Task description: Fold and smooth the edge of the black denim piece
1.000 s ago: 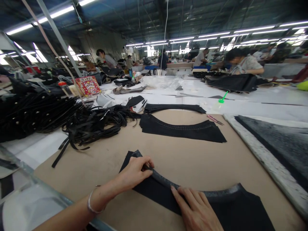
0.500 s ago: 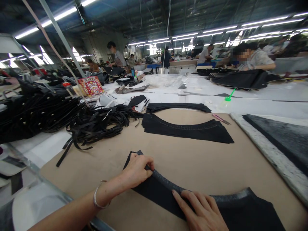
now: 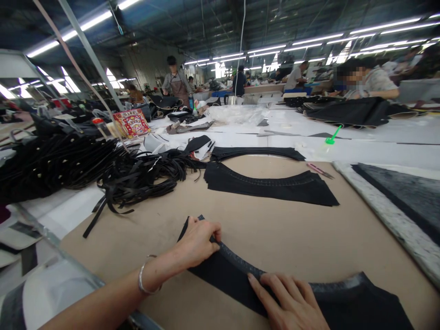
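A curved black fabric piece (image 3: 230, 279) with a greyish band along its concave edge lies across the front of the tan board (image 3: 165, 229). My left hand (image 3: 199, 240) has its fingers closed on that edge near the piece's left end, thumb and index finger pinching the band. Flat on the middle of the same piece rests my right hand (image 3: 288, 300), its fingers stretched out and partly covering the band. Farther back on the board are a stack of curved black pieces (image 3: 268, 188) with a stitched edge and another dark stack (image 3: 254, 152).
Black straps (image 3: 140, 178) lie in a tangle at the left, beside a heap of black pieces (image 3: 51, 160). Pink-handled snips (image 3: 319, 170) and a green-nozzled bottle (image 3: 330, 140) sit at the back right. A speckled slab (image 3: 381, 215) borders the right side. Co-workers (image 3: 175, 82) are beyond.
Both hands keep almost the same hold on the black piece. The view has shifted slightly, and a person in the background has turned.
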`<action>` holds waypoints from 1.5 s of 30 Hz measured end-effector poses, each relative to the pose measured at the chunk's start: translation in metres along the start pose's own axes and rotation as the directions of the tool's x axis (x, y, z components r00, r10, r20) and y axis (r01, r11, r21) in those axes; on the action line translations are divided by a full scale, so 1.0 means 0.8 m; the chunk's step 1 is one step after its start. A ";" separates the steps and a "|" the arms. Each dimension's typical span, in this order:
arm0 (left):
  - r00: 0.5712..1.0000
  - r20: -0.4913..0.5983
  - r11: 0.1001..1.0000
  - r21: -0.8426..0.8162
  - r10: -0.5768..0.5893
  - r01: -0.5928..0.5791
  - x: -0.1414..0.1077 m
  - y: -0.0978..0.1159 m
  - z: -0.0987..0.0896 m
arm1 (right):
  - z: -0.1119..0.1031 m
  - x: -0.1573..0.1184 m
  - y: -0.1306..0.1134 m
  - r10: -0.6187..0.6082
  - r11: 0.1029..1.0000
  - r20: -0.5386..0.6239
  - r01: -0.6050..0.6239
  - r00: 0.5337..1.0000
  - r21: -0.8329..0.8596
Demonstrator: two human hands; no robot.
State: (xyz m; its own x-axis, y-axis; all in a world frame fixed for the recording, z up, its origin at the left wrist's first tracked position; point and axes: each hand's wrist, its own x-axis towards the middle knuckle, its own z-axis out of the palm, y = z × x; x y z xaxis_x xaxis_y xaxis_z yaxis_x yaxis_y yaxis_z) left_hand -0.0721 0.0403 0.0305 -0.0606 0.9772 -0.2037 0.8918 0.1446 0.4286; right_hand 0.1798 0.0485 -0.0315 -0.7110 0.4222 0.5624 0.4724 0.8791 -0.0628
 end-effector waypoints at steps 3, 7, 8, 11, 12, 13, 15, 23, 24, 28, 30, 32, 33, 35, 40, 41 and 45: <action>1.000 0.002 1.000 0.009 0.001 -0.001 0.000 0.001 -0.001 | 0.003 0.018 -0.010 -0.042 0.999 0.002 0.042 0.999 -0.011; 1.000 -0.014 1.000 0.030 -0.003 0.003 -0.002 -0.001 -0.002 | 0.018 0.042 -0.032 -0.060 0.998 0.051 0.061 0.997 -0.015; 1.000 -0.020 0.999 0.035 -0.008 0.009 -0.002 -0.003 -0.004 | 0.023 0.046 -0.037 -0.053 0.998 0.052 0.054 0.997 -0.024; 0.999 -0.033 0.999 0.034 -0.024 0.025 0.001 -0.015 -0.011 | 0.033 0.050 -0.044 -0.038 0.998 0.018 0.039 0.999 -0.053; 0.999 -0.035 0.999 0.029 -0.029 0.030 0.002 -0.020 -0.014 | 0.035 0.050 -0.045 -0.039 0.997 0.012 0.039 0.999 -0.060; 0.999 -0.038 0.999 0.024 -0.034 0.035 0.003 -0.026 -0.017 | 0.036 0.049 -0.045 -0.038 0.997 0.011 0.038 0.999 -0.063; 0.998 -0.042 0.999 0.016 -0.043 0.043 0.007 -0.035 -0.022 | 0.037 0.048 -0.044 -0.034 0.997 0.021 0.036 0.999 -0.063; 0.998 -0.038 0.999 -0.007 -0.052 0.052 0.013 -0.041 -0.026 | 0.043 0.047 -0.040 -0.035 0.997 0.014 0.036 0.999 -0.065; 0.998 -0.040 0.999 -0.008 -0.054 0.054 0.013 -0.040 -0.026 | 0.043 0.047 -0.040 -0.035 0.997 0.010 0.035 0.999 -0.066; 0.997 -0.054 0.998 -0.008 -0.056 0.055 0.013 -0.042 -0.023 | 0.044 0.046 -0.041 -0.030 0.998 0.002 0.030 1.000 -0.060; 0.997 -0.061 0.998 -0.007 -0.055 0.054 0.013 -0.044 -0.021 | 0.045 0.044 -0.042 -0.028 0.998 0.005 0.028 1.000 -0.061; 0.996 -0.067 0.999 -0.005 -0.054 0.054 0.013 -0.046 -0.020 | 0.047 0.043 -0.042 -0.025 0.998 0.005 0.026 1.000 -0.064; 0.996 -0.069 0.998 -0.003 -0.055 0.055 0.013 -0.047 -0.020 | 0.048 0.043 -0.042 -0.026 0.998 0.004 0.027 1.000 -0.064; 0.996 -0.071 0.998 0.002 -0.057 0.057 0.014 -0.048 -0.019 | 0.049 0.043 -0.042 -0.028 0.998 -0.001 0.028 1.000 -0.062; 0.996 -0.070 0.998 0.006 -0.059 0.060 0.015 -0.048 -0.019 | 0.045 0.047 -0.041 -0.025 0.998 -0.003 0.024 1.000 -0.057; 0.996 -0.069 0.998 0.005 -0.062 0.062 0.015 -0.048 -0.020 | 0.044 0.048 -0.041 -0.026 0.998 0.000 0.026 1.000 -0.054; 0.995 -0.067 0.997 0.000 -0.071 0.071 0.014 -0.047 -0.021 | 0.043 0.048 -0.039 -0.040 0.997 -0.011 0.040 0.999 -0.059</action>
State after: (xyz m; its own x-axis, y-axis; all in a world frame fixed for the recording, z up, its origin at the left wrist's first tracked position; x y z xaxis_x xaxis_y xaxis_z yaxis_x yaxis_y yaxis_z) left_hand -0.1139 0.0488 0.0270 -0.1537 0.9727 -0.1739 0.8852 0.2138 0.4133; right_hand 0.1197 0.0447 -0.0365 -0.7236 0.3839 0.5736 0.4740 0.8805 0.0087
